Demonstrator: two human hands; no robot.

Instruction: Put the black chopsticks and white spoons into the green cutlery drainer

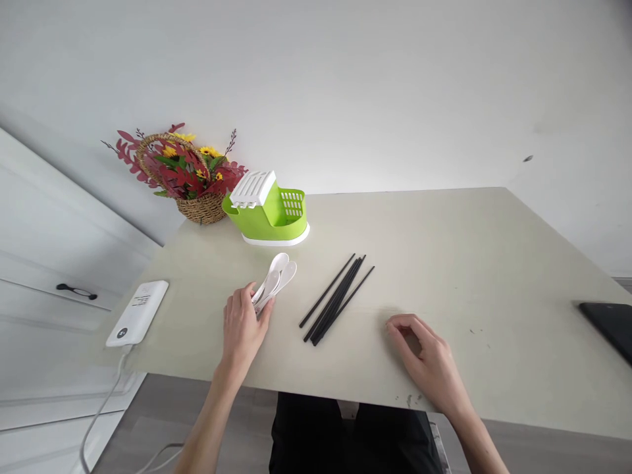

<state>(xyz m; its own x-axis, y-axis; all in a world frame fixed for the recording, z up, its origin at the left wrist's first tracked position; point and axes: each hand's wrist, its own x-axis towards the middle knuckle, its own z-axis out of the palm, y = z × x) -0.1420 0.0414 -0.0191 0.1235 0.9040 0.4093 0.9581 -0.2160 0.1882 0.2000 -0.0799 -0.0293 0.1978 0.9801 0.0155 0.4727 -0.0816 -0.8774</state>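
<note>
My left hand (245,322) has its fingers and thumb around the handles of several white spoons (280,273), whose bowls fan out toward the back of the table. To the right of them lies a loose bunch of black chopsticks (336,303), slanting away from me, with one apart on the left. My right hand (422,349) rests on the table right of the chopsticks, its fingers curled and thumb meeting the fingertips, with nothing seen in it. Behind the spoons stands a lime green utensil holder (269,227) with a slotted white top piece and a white base.
A wicker basket (202,209) of red and yellow artificial flowers is at the back left, beside the holder. On the left table edge lies a white power bank (138,313) with a cable (106,395) hanging down. A black phone-like object (609,322) lies at the right edge.
</note>
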